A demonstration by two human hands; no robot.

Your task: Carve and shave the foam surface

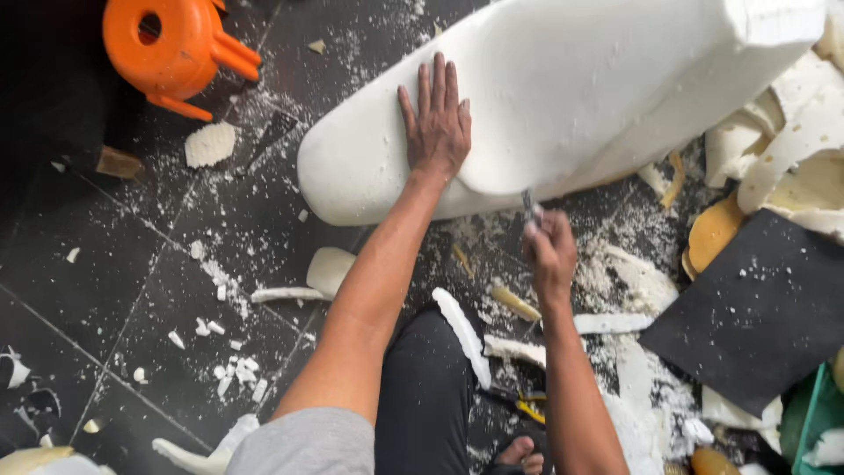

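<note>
Large white foam block (563,97) is lying on the dark tiled floor (105,290), long side toward the camera, rounded end to the left.

Left hand (437,123) is laid flat on the block's top face, fingers spread wide, nothing gripped; the block is being pressed down by it. Right hand (549,255) is closed around a small cutter (529,207), blade tip set at the block's lower front edge, just right of the left wrist.

Risks, as judged from this frame:
- Blade path is close to the left forearm. If the cutter slips upward or left out of the foam, the wrist could be reached.
- The block is restrained by palm pressure only. A hard pull on the blade could shift or roll it, and the cut line would be lost.
- Foam tears rather than slices if the blade is dull or angled badly; a ragged edge is likely.
- The floor is covered with white crumbs and foam offcuts (462,334), right beside the dark-trousered knee (426,387) and sandalled foot (519,453). Footing could be lost on loose scraps.
- Yellow-handled pliers (523,405) are lying near the foot; could be stepped on.

Orange plastic stool (171,44) and black foam sheet (756,308) are well apart from the cut, no interference seen.
</note>
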